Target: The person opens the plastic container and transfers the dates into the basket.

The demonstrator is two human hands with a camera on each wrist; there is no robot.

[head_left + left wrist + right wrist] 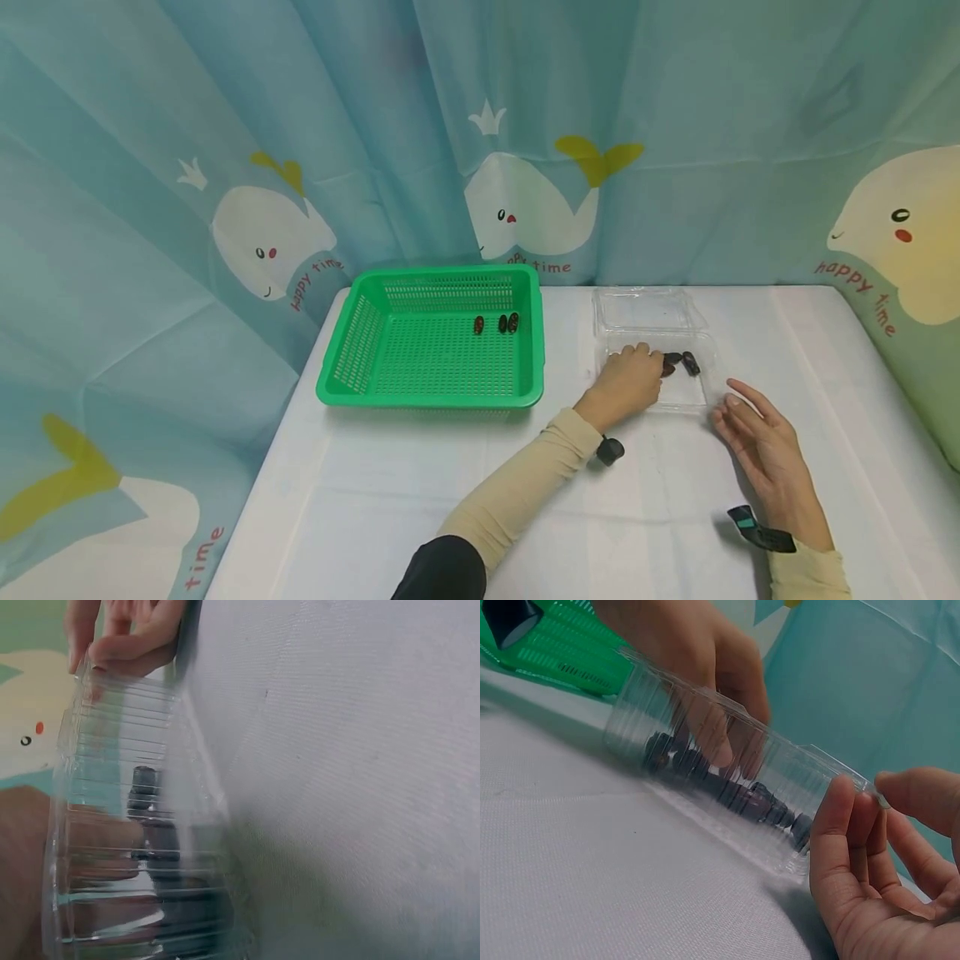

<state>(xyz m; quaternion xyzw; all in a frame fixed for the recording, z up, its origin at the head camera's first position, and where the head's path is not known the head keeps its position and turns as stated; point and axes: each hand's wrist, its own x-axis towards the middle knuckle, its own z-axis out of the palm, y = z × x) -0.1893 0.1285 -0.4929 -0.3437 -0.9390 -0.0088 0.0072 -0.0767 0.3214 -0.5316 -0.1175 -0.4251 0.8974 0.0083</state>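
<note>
Right now your left hand reaches down into the clear plastic box, its fingers bent among the dark oblong pieces lying on the box's floor; whether they grasp one, you cannot tell from these views. Your right hand pinches the box's near right corner, thumb on one side of the rim and fingers on the other, as the right wrist view shows best. The box stands on the right part of the white table, with its clear lid folded back on the far side. To the left of it, well apart, you have the green basket, holding three similar pieces toward its far right: two side by side, one a little left. Behind everything hangs a blue whale-print curtain.
</note>
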